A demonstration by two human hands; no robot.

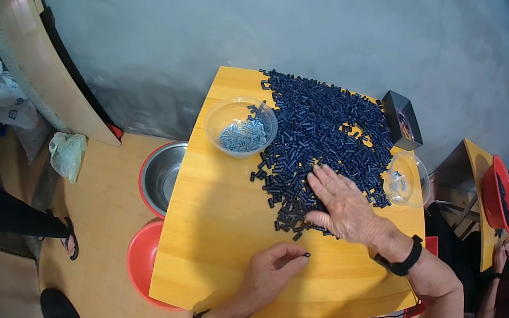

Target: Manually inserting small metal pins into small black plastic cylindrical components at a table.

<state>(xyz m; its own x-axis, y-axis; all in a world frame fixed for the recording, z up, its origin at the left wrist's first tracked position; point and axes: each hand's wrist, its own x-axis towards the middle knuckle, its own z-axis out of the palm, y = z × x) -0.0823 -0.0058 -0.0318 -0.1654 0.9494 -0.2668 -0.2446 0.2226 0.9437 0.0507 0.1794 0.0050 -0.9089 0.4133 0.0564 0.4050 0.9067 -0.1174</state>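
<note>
A wide heap of small dark blue-black tubular pieces (323,128) covers the far right half of the yellow table (213,232). My right hand (342,208) lies flat on the heap's near edge, fingers stretched out over the pieces. Close to the table's front, my left hand (276,272) pinches a small dark piece (308,255) between thumb and forefinger; only its end shows. Beside the heap's left side stands a clear plastic bowl (214,120) with many small silvery metal parts (244,135) and a few dark pieces in it.
At the table's right edge are a second clear bowl (422,189) and a black open box (399,99). A metal basin (157,174) and a red basin (141,260) sit left of the table. Another person's foot (69,240) shows at left, another's hands (506,252) at far right.
</note>
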